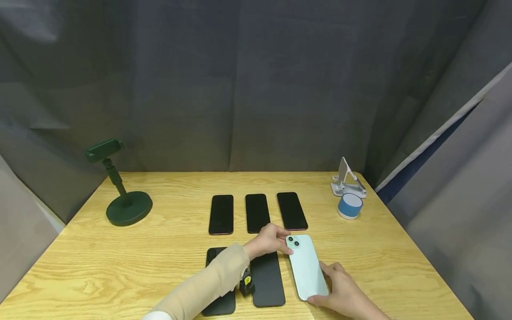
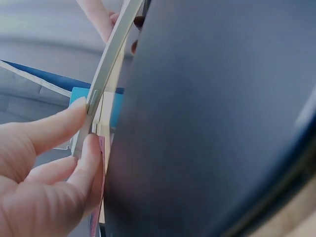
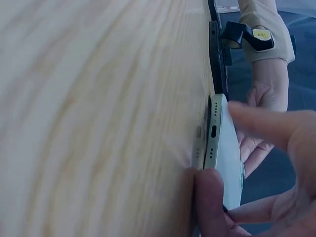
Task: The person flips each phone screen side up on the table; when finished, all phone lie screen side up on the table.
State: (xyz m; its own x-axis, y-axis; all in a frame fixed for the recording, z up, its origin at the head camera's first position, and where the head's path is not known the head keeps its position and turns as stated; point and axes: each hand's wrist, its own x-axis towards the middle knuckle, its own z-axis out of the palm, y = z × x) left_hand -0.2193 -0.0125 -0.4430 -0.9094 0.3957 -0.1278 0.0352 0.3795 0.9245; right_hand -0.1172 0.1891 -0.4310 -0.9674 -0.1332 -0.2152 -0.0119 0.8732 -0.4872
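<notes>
A pale mint smartphone (image 1: 308,269), its back with two camera lenses facing up, lies at the right end of the front row. My left hand (image 1: 270,241) pinches its upper left corner; in the left wrist view the thumb and fingers grip opposite faces of the phone (image 2: 109,61). My right hand (image 1: 342,289) holds the lower right part, and in the right wrist view its fingers sit by the port edge of the phone (image 3: 216,128). Beside it lies a black smartphone (image 1: 269,282), partly under my left wrist. Another dark smartphone (image 1: 224,304) is partly hidden by my left forearm.
Behind stand three dark-screened smartphones (image 1: 221,214) in a row on the wooden table (image 1: 180,191). A green phone stand (image 1: 129,208) is at the left. Back right are a white folding stand (image 1: 347,186) and a blue-and-white round object (image 1: 350,206). Grey curtains surround the table.
</notes>
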